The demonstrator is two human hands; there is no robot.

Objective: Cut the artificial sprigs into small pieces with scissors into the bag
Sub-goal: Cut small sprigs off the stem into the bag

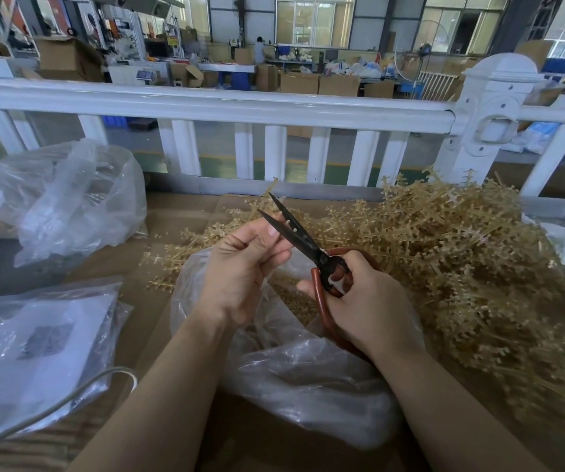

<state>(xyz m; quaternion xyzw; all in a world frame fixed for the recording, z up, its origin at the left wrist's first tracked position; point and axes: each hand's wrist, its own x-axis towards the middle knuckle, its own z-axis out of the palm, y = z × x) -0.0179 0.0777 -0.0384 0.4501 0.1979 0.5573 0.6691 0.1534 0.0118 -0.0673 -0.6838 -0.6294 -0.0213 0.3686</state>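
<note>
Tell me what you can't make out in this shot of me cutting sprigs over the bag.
- Head view: the piece pinched in the left hand is hidden by its fingers.
- Head view: the scissors handle loops are partly covered by the right hand.
- Head view: the label in the packet at left is too blurred to read.
- Head view: the sprig pile runs off the right edge.
</note>
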